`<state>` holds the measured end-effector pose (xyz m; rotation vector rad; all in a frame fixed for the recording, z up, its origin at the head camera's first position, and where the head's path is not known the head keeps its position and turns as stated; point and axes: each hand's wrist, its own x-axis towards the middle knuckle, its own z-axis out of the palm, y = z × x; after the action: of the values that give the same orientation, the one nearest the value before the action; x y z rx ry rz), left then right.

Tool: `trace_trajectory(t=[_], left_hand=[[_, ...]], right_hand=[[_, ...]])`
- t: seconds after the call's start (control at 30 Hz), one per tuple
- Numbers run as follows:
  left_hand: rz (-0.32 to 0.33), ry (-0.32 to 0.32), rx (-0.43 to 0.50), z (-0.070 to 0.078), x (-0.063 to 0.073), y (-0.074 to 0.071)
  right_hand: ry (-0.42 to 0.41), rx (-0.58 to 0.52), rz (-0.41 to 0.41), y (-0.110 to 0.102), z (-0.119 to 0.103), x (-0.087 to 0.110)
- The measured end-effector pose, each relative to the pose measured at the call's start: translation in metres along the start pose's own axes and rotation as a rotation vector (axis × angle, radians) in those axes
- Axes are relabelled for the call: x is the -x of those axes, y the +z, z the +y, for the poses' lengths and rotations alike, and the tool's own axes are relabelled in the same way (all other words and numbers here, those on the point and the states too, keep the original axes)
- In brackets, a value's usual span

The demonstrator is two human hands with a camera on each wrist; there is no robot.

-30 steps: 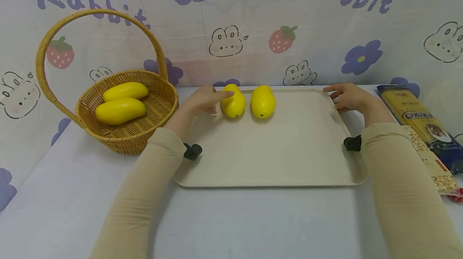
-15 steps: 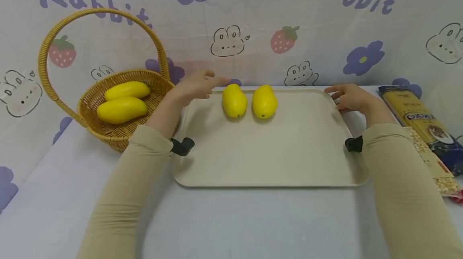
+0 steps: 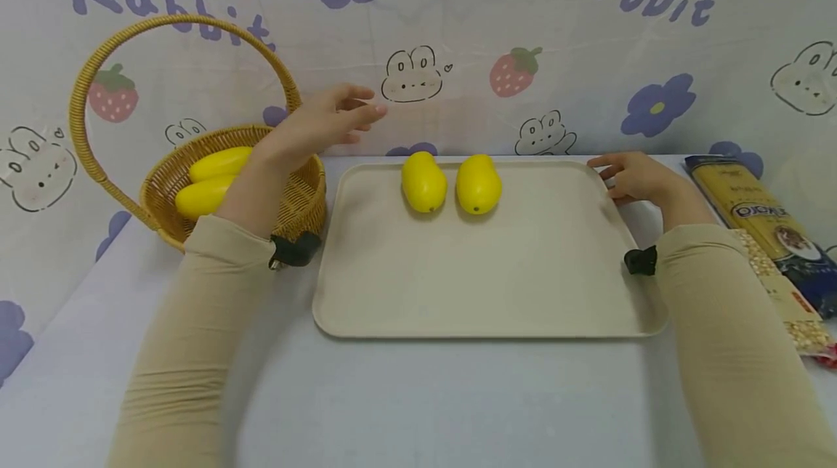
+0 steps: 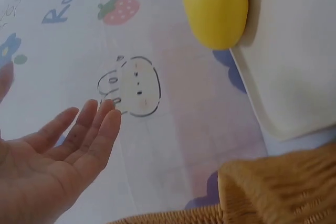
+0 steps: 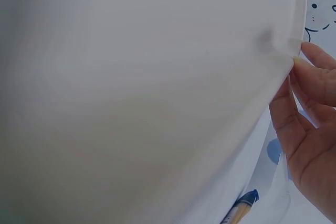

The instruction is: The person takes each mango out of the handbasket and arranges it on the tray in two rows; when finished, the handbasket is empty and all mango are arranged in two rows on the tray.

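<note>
My left hand [image 3: 323, 123] is raised over the right side of the wicker basket [image 3: 304, 206], fingers loosely bent and nothing in them. In the left wrist view its palm [image 4: 42, 182] shows bare. Two yellow mangoes [image 3: 212, 181] lie in the basket, partly hidden by my left forearm. On the beige tray [image 3: 484, 279], a mango [image 3: 423, 183] and a second mango [image 3: 479, 184] lie side by side near the far edge. My right hand [image 3: 637, 177] holds the tray's far right corner; in the right wrist view the thumb [image 5: 315, 80] meets the rim and other fingertips go behind it.
To the right of the tray lie a gold and blue food packet [image 3: 758, 214] and a clear bag of pale kernels [image 3: 801, 330]. A printed cloth [image 3: 458, 25] hangs behind the table. The basket's tall handle [image 3: 186, 21] arches up at the left.
My left hand has left the left mango on the tray and moved up and left to the basket. The right hand stays at the tray's corner.
</note>
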<state>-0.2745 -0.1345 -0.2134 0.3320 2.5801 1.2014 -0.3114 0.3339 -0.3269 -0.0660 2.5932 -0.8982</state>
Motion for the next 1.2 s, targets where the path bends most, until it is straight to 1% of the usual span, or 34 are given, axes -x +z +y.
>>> trace_trajectory(t=[0.17,0.23,0.33,0.43,0.5,0.6,0.73,0.87,1.0,1.2], left_hand=[[0.033,0.038,-0.043,-0.003,0.006,-0.013],[0.041,0.054,-0.044,-0.005,0.008,-0.018],[0.051,0.062,-0.040,-0.011,0.011,-0.026],[0.057,0.052,-0.023,-0.017,0.012,-0.035],[0.064,0.039,-0.015,-0.022,0.012,-0.042],[0.094,0.016,-0.006,-0.030,0.014,-0.051],[0.114,-0.001,0.059,-0.042,0.015,-0.062],[0.116,-0.039,0.120,-0.056,0.013,-0.068],[0.123,-0.080,0.157,-0.069,0.009,-0.073],[0.138,-0.148,0.186,-0.080,0.004,-0.083]], right_hand=[[0.000,0.000,-0.001,-0.001,0.001,0.000],[0.003,-0.004,-0.002,-0.001,0.002,-0.001],[0.007,-0.010,-0.001,-0.001,0.003,-0.001],[0.004,-0.013,0.000,-0.001,0.003,0.000],[0.002,-0.014,0.000,-0.001,0.002,0.000],[-0.001,-0.015,-0.003,-0.001,0.002,0.000],[0.000,-0.013,-0.002,-0.002,0.002,0.000],[0.000,-0.012,-0.005,-0.002,0.002,0.000],[0.004,-0.013,-0.007,-0.002,0.001,0.000],[0.010,-0.006,-0.001,-0.001,0.001,-0.001]])
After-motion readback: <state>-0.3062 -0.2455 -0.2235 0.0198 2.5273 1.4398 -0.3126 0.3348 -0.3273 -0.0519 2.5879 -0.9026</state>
